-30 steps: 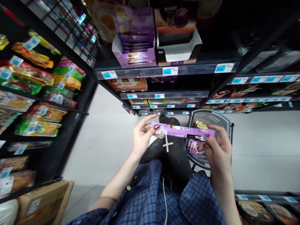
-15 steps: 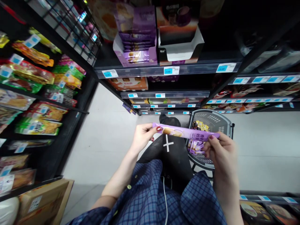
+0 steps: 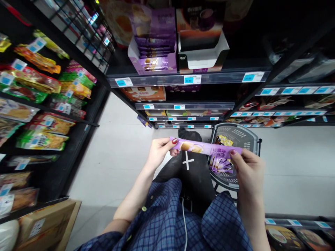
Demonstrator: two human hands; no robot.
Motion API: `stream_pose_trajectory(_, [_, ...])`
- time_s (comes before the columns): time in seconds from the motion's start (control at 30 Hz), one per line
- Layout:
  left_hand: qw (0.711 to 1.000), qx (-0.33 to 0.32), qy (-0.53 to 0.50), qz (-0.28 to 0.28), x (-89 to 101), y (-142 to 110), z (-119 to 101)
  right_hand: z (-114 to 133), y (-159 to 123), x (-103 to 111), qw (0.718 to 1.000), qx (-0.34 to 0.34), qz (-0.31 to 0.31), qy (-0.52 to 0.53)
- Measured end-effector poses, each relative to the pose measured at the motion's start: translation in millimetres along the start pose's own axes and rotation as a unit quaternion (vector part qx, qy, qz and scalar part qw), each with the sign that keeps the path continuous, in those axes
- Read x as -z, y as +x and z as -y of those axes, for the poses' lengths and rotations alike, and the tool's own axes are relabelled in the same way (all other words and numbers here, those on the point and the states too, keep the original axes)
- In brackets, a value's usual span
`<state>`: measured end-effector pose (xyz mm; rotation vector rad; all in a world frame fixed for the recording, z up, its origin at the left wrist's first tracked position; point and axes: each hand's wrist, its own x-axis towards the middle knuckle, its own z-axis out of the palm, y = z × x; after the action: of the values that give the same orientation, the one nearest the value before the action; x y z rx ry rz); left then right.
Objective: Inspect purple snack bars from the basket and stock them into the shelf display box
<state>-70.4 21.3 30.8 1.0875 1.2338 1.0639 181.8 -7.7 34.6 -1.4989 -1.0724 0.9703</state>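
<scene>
A long purple milk tea sachet (image 3: 200, 146) is stretched nearly level above my lap, printed side up. Its left end is pinched by my left hand (image 3: 159, 150), thumb on top. My right hand (image 3: 248, 169) grips the other end between thumb and fingers. Behind the sachet, partly covered by it and my right hand, stands a grey basket (image 3: 251, 139). Purple sachets (image 3: 221, 165) and yellow-and-black sachets (image 3: 223, 140) lie inside it.
Ahead, a dark shelf (image 3: 232, 78) bears an open purple box (image 3: 171, 62) of sachets and a black-and-white display box (image 3: 222, 45). Bagged snacks (image 3: 43, 137) hang on the left rack. A cardboard box (image 3: 52, 223) sits at lower left, packaged bowls (image 3: 284, 237) at lower right.
The sachet's face has turned more toward me, so more of its print shows. My right hand has shifted slightly left and down; my left hand keeps its pinch.
</scene>
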Motion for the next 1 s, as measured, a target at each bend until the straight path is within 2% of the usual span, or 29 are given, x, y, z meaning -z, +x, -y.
stream_pose_trajectory(0.13, [0.996,0.032,-0.069,0.041,1.2,0,2,4,1,8,0.984,0.143,-0.003,-0.104])
stream_pose_trajectory(0.23, [0.986,0.061,-0.133,0.078,3.0,0,4,7,1,12,0.966,0.236,0.023,-0.106])
stream_pose_trajectory(0.3, [0.98,0.061,-0.171,0.081,4.2,-1,6,7,1,15,0.958,0.27,0.031,-0.09])
stream_pose_trajectory(0.47, [0.98,0.034,-0.186,0.053,6.8,-3,7,3,-2,19,0.958,0.281,0.042,-0.029])
stream_pose_trajectory(0.6, [0.988,0.005,-0.147,0.041,6.7,-4,7,5,-5,19,0.966,0.25,0.015,-0.063])
stream_pose_trajectory(0.73, [0.995,-0.061,-0.074,-0.001,5.0,-4,8,9,-4,18,0.967,0.234,0.03,-0.099])
stream_pose_trajectory(0.83, [0.994,-0.097,-0.039,-0.022,4.0,-4,7,8,-2,18,0.962,0.25,0.039,-0.103])
stream_pose_trajectory(1.0, [0.99,-0.134,-0.037,0.004,3.5,-6,4,5,0,17,0.952,0.294,0.028,-0.078])
